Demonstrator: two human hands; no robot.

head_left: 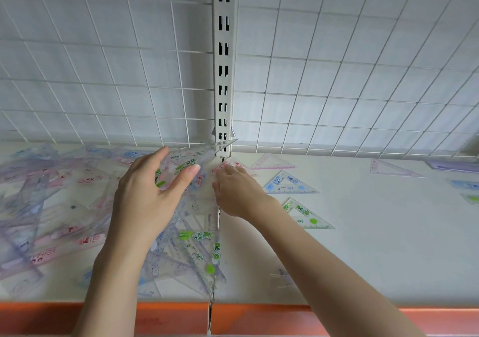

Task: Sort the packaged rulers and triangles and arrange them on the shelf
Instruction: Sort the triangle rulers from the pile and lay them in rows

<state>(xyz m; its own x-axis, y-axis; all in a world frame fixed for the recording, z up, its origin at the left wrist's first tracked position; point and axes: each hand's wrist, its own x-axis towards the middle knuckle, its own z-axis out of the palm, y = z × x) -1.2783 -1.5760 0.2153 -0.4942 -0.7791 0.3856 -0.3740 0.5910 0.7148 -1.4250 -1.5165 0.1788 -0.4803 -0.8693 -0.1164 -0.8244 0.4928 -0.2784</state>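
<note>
Left hand point(153, 189) holds green triangle point(186, 164); right hand point(237, 191) touches pink triangle point(223, 166)

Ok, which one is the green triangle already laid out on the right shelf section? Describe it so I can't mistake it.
Start at the slotted upright post splitting the shelf, then look right of it. Three triangles run toward the front edge: pink, blue, then the green-printed triangle nearest the front, beside the right forearm. Its lime-green markings set it apart.
</note>
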